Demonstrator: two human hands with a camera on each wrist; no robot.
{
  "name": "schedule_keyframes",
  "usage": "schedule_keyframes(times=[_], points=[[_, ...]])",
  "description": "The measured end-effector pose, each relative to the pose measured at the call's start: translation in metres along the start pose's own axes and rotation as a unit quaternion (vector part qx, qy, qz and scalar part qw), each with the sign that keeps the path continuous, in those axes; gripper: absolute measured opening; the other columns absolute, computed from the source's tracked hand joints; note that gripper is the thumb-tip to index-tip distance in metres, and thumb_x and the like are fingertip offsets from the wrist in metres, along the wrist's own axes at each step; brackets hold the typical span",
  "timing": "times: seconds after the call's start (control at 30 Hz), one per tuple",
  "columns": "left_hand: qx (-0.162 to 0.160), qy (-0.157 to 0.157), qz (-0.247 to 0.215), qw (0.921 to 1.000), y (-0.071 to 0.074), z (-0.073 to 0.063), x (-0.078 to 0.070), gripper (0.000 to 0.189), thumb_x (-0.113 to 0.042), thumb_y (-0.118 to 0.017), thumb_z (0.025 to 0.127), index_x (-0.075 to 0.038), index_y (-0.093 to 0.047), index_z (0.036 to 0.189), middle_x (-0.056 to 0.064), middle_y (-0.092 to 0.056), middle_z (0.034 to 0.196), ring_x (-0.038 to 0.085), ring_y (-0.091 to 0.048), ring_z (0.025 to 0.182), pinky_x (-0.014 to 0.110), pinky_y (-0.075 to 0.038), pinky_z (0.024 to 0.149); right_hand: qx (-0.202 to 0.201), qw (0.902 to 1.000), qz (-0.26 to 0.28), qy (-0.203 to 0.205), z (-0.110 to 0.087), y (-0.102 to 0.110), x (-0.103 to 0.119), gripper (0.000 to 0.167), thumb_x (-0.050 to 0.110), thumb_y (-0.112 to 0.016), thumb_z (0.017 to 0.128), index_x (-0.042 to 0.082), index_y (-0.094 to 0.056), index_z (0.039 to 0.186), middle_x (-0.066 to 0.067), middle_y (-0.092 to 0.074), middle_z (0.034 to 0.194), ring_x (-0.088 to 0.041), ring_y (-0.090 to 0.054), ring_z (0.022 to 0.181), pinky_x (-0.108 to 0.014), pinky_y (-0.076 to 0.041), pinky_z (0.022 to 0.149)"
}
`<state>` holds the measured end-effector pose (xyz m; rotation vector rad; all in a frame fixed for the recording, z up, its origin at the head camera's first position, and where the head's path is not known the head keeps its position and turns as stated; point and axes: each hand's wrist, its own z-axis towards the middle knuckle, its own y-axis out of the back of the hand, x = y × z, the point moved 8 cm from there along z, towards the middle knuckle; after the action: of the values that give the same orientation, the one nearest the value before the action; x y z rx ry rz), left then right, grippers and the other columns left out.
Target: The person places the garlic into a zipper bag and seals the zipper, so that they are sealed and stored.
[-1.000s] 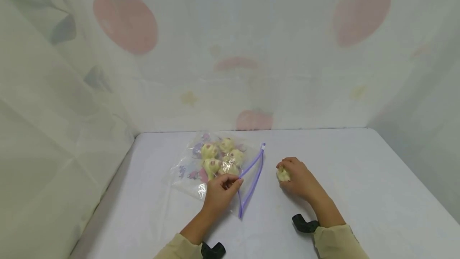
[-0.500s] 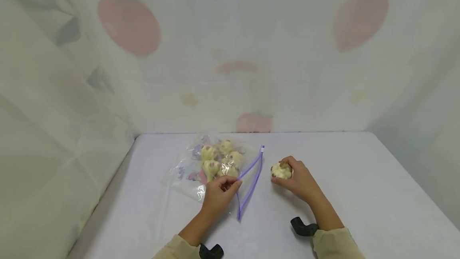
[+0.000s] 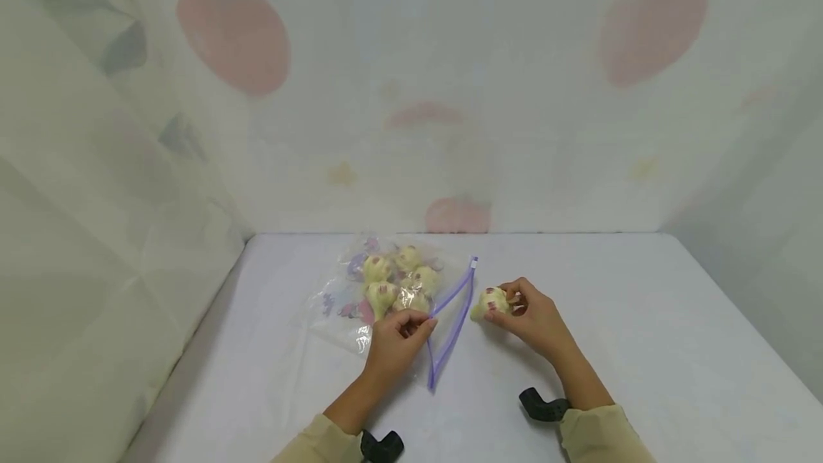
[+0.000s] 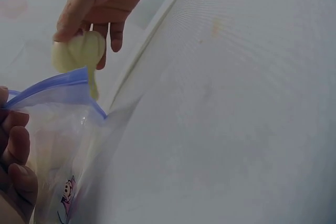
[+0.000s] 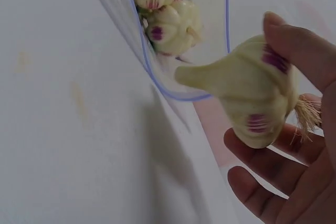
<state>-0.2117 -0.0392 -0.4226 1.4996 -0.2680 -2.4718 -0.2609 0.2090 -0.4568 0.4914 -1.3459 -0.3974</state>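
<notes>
Between thumb and fingers, my right hand [image 3: 536,320] holds a garlic bulb [image 5: 257,90], pale with purple marks. Its stem points left at the bag's mouth, and its roots lie toward my palm. A clear zip bag [image 3: 350,306] with a purple zip edge [image 3: 458,327] lies on the table, its mouth parted. Inside the bag are several more garlic bulbs [image 3: 381,293]. My left hand [image 3: 393,345] pinches the zip edge near its middle. In the left wrist view the held bulb hangs just beyond the raised purple edge.
A white-covered table [image 3: 611,306] bears everything. Pale curtains with printed fruit [image 3: 234,38] close off the back and both sides. A black curved wrist mount [image 3: 543,406] sits at the right wrist, and another [image 3: 382,446] at the left.
My right hand has turned the garlic bulb so its stem points left, and brought it nearer the bag's mouth. My left hand keeps its pinch on the zip edge.
</notes>
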Motion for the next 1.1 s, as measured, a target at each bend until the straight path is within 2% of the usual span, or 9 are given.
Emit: schedule_keyframes(times=[0.13, 0.33, 0.47, 0.6, 0.67, 0.77, 0.87, 1.0, 1.1], points=[[-0.004, 0.008, 0.002, 1.0, 0.004, 0.001, -0.001, 0.004, 0.001, -0.077, 0.081, -0.001, -0.073, 0.082, 0.008, -0.068, 0.071, 0.005, -0.053, 0.061, 0.022, -0.048, 0.053, -0.014, 0.9992, 0.034, 0.018, 0.001, -0.007, 0.009, 0.045, 0.038, -0.084, 0.077, 0.016, -0.047, 0.091, 0.0, -0.067, 0.126, -0.017, -0.061, 0.09, -0.027, -0.054, 0.074], [-0.009, 0.012, 0.003, 0.9999, 0.005, 0.001, 0.0, 0.004, -0.001, -0.077, 0.082, 0.0, -0.073, 0.083, 0.009, -0.069, 0.073, 0.006, -0.055, 0.062, 0.022, -0.049, 0.054, 0.001, 0.9986, 0.004, 0.053, 0.002, -0.028, 0.019, 0.047, 0.043, -0.085, 0.074, 0.018, -0.048, 0.089, 0.007, -0.067, 0.127, -0.012, -0.059, 0.097, -0.029, -0.048, 0.076], [-0.004, 0.012, -0.004, 0.9999, 0.002, 0.0, -0.001, 0.004, 0.0, -0.076, 0.082, 0.001, -0.073, 0.084, 0.01, -0.07, 0.074, 0.005, -0.055, 0.062, 0.022, -0.049, 0.055, 0.009, 0.9974, 0.007, 0.071, -0.001, -0.039, 0.019, 0.046, 0.033, -0.089, 0.071, 0.017, -0.049, 0.087, 0.002, -0.067, 0.127, -0.017, -0.062, 0.101, -0.026, -0.051, 0.072], [-0.001, 0.016, -0.007, 0.9999, 0.002, 0.0, -0.003, 0.005, 0.0, -0.077, 0.082, 0.002, -0.073, 0.083, 0.011, -0.069, 0.073, 0.005, -0.054, 0.062, 0.022, -0.049, 0.055, 0.005, 0.9923, -0.008, 0.124, -0.002, -0.048, 0.025, 0.04, 0.023, -0.09, 0.07, 0.015, -0.054, 0.086, -0.007, -0.067, 0.124, -0.025, -0.064, 0.108, -0.028, -0.054, 0.071], [-0.001, 0.016, -0.008, 0.9998, 0.002, 0.0, -0.003, 0.006, -0.001, -0.077, 0.082, 0.003, -0.072, 0.083, 0.011, -0.069, 0.072, 0.006, -0.054, 0.062, 0.022, -0.049, 0.055, -0.005, 0.9871, -0.02, 0.159, -0.002, -0.051, 0.031, 0.035, 0.019, -0.089, 0.072, 0.013, -0.058, 0.087, -0.01, -0.066, 0.121, -0.028, -0.064, 0.104, -0.031, -0.056, 0.071], [0.001, 0.017, -0.013, 0.9998, 0.002, 0.001, -0.002, 0.006, -0.001, -0.076, 0.083, 0.004, -0.072, 0.085, 0.011, -0.068, 0.072, 0.007, -0.054, 0.062, 0.023, -0.049, 0.054, -0.015, 0.9824, -0.023, 0.185, 0.0, -0.055, 0.038, 0.027, 0.015, -0.086, 0.074, 0.012, -0.065, 0.091, -0.01, -0.066, 0.114, -0.026, -0.065, 0.095, -0.034, -0.057, 0.069], [0.001, 0.014, -0.016, 0.9998, 0.001, 0.002, -0.002, 0.005, 0.0, -0.075, 0.083, 0.004, -0.072, 0.085, 0.012, -0.068, 0.072, 0.007, -0.054, 0.061, 0.023, -0.049, 0.053, -0.01, 0.9825, -0.019, 0.185, 0.003, -0.06, 0.041, 0.021, 0.01, -0.083, 0.078, 0.012, -0.071, 0.094, -0.007, -0.066, 0.107, -0.023, -0.066, 0.089, -0.033, -0.058, 0.069], [0.003, 0.003, -0.022, 0.9998, -0.002, 0.002, -0.003, 0.005, 0.003, -0.075, 0.082, 0.005, -0.072, 0.085, 0.013, -0.069, 0.073, 0.005, -0.054, 0.06, 0.023, -0.05, 0.053, -0.002, 0.986, -0.017, 0.166, 0.009, -0.064, 0.042, 0.016, 0.005, -0.079, 0.081, 0.01, -0.074, 0.096, -0.003, -0.064, 0.097, -0.021, -0.067, 0.084, -0.028, -0.058, 0.07], [0.004, -0.007, -0.024, 0.9997, -0.005, 0.001, -0.004, 0.005, 0.004, -0.075, 0.081, 0.005, -0.071, 0.085, 0.012, -0.069, 0.072, 0.004, -0.054, 0.06, 0.023, -0.049, 0.052, 0.01, 0.9892, -0.016, 0.145, 0.015, -0.069, 0.04, 0.016, 0.005, -0.076, 0.083, 0.01, -0.075, 0.098, -0.001, -0.065, 0.096, -0.018, -0.066, 0.082, -0.026, -0.056, 0.07]])
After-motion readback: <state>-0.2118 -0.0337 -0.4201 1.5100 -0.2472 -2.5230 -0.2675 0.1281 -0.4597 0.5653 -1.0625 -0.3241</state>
